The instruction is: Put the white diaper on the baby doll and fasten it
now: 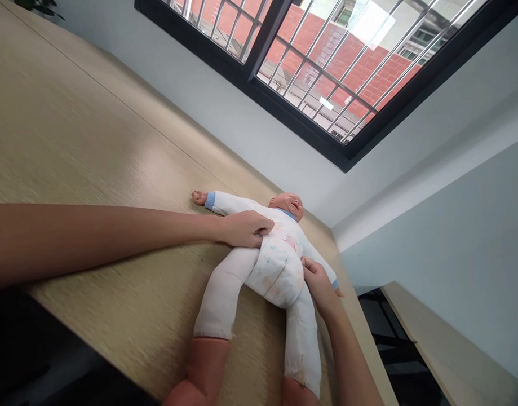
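Observation:
A baby doll (237, 282) lies on its back on the table, with its head far from me and its legs toward me. It has a white cloth body, blue cuffs and bare plastic lower legs. A white printed diaper (279, 270) is around its hips. My left hand (248, 228) is closed at the diaper's left upper side, its fingertips curled and partly hidden. At the opposite side, my right hand (320, 282) pinches the diaper's edge near the doll's hip. Exactly what lies between the fingers is hard to see.
The wooden table (93, 135) runs along a pale wall (191, 90). A dark-framed window (250, 79) with metal bars is above. Another table (448, 349) stands at the lower right, beyond a gap. Plant leaves (41, 7) show at the top left.

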Demonstrator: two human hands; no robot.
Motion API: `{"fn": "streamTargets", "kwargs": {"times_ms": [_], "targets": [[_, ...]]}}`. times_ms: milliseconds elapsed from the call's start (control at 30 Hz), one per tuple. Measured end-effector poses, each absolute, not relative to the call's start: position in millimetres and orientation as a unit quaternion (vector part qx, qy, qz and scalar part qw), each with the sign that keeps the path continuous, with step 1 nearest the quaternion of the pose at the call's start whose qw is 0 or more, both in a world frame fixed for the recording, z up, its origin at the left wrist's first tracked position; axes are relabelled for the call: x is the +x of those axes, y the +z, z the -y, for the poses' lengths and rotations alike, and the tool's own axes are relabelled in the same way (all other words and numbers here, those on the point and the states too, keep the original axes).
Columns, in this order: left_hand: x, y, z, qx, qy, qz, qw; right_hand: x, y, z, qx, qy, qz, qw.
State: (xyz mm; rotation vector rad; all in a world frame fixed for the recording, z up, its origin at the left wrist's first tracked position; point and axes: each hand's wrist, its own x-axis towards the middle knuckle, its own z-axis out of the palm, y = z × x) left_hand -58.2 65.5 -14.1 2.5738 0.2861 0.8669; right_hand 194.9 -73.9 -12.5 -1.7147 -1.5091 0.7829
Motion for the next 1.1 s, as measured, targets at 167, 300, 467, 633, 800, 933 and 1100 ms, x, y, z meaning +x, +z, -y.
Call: {"fn": "streamTargets", "kwargs": {"times_ms": [167,300,467,633,800,933,1100], "targets": [[-57.7,-15.4,-66.4,0.922,0.316,-0.099,0.202,190.9,-9.9,74.0,-0.666,0.302,0.582,0.354],[-57.8,-15.4,-66.6,0.923,0.313,-0.101,0.201,189.8,-9.1,75.3,-0.665,0.304,0.582,0.355],[-58.4,-13.4,-65.6,0.923,0.308,-0.107,0.205,190.6,-9.7,76.1,-0.668,0.300,0.583,0.352],[-60.0,-11.6,-62.2,0.919,0.312,-0.118,0.208,192.0,-11.2,75.3,-0.666,0.303,0.581,0.356],[-59.8,-13.0,-63.4,0.919,0.321,-0.111,0.199,192.1,-12.3,75.6,-0.667,0.290,0.583,0.361],[-58.7,-14.1,-64.3,0.918,0.328,-0.103,0.196,189.5,-11.0,75.4,-0.678,0.272,0.583,0.356],[-59.8,-11.3,-64.0,0.913,0.320,-0.100,0.235,190.6,-11.6,75.1,-0.659,0.278,0.592,0.372]]}}
